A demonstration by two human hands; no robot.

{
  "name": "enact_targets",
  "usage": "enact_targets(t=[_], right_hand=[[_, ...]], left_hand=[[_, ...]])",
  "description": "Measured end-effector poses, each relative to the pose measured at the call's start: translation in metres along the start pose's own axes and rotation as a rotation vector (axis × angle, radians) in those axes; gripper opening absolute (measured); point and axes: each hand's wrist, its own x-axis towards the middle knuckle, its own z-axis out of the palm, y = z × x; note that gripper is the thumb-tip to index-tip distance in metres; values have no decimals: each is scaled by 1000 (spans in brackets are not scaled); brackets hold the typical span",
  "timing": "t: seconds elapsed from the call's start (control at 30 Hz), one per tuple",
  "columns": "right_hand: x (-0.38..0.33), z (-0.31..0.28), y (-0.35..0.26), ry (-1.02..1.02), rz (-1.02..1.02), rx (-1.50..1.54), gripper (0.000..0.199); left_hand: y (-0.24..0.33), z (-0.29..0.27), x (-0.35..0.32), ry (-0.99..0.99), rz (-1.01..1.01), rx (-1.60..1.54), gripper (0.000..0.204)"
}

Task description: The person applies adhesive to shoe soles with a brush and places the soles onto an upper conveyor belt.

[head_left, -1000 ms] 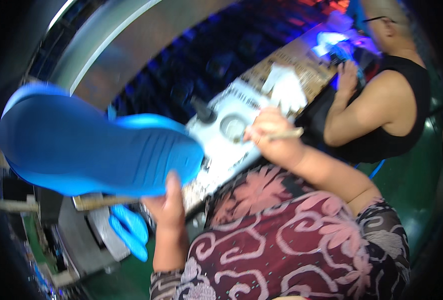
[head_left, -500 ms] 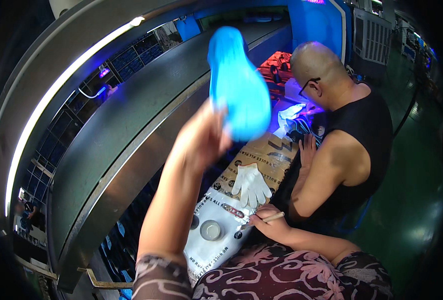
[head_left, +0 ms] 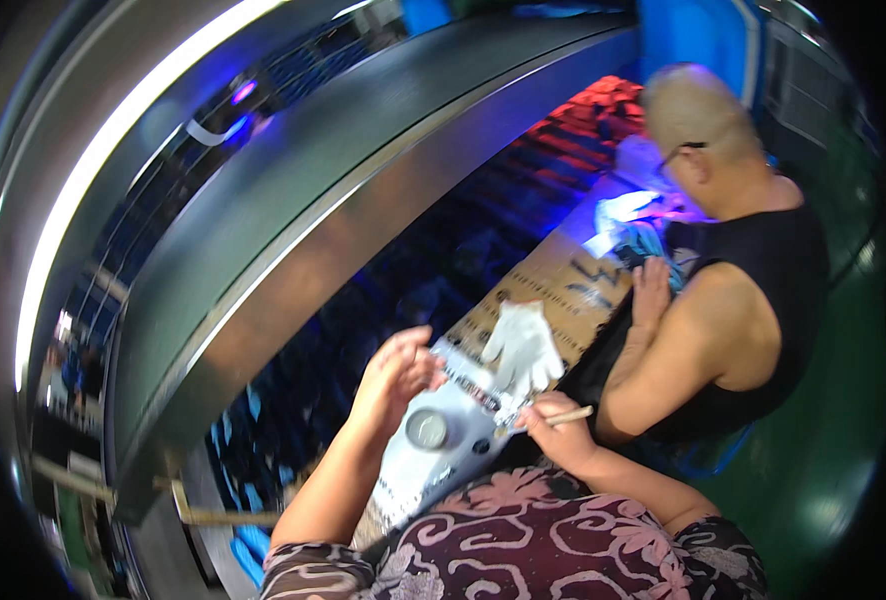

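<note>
Maroon top, pink swirl pattern

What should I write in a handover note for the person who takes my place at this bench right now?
Left hand: empty, fingers loosely curled, raised over the near end of the bench, next to the conveyor.
Right hand: holds a thin wooden stick, its far end pointing toward the co-worker.
On the bench: a white work glove lies on the cardboard sheet; a small round container stands on the white sheet nearer you.
The blue sole held up half a second ago is gone from view.
A co-worker sits at the right, hand on the bench.
</note>
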Motion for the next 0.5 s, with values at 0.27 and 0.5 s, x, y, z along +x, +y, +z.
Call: enact_targets(t=[0.27, 0.5], right_hand=[[-1, 42, 2, -178, 260, 104, 28], [5, 91, -5, -256, 258, 201, 31]], left_hand=[[-132, -156, -335, 1205, -505, -165, 34], [-189, -206, -460, 1870, -350, -548, 75]])
